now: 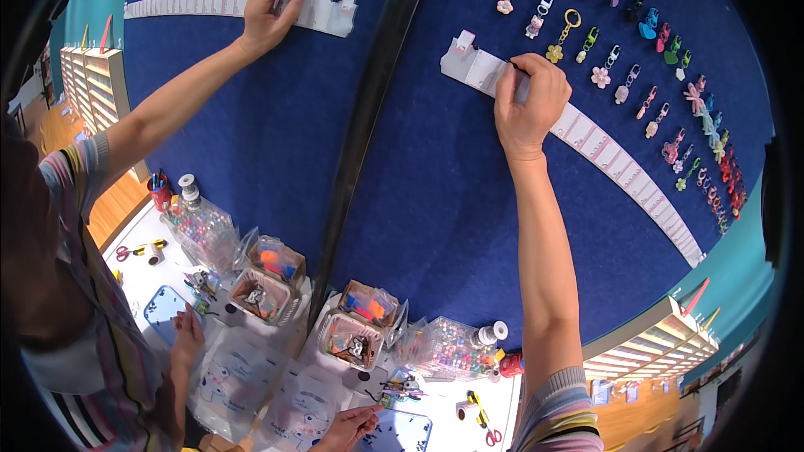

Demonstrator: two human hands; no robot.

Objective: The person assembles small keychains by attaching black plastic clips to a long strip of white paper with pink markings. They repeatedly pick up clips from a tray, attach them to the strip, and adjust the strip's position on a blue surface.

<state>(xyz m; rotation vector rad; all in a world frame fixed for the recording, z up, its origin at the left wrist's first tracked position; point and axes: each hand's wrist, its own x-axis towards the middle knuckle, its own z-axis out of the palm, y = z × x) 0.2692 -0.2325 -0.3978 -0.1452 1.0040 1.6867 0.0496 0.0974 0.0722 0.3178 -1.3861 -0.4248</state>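
My right hand (533, 105) pinches a long pale strip (599, 146) near its upper-left end, thumb against fingers. The strip is divided into many small sections and lies across the dark blue cloth surface (435, 201); a small pale pink-edged tab (463, 40) sits at its end. Low in the view, my left hand (347, 428) has its fingers drawn together beside a blue tray (402, 431) of small dark pieces; anything between them is too small to make out. Left of the black bar, a mirror image repeats my arm, hands and the strip.
Rows of charm keychains (600, 75) line the cloth beyond the strip. On the white table (435, 393) are a basket of charms (350, 341), a box of colourful packets (368, 303), a bead case (452, 350), a spool (494, 333) and scissors (492, 437). A black bar (368, 109) crosses the middle.
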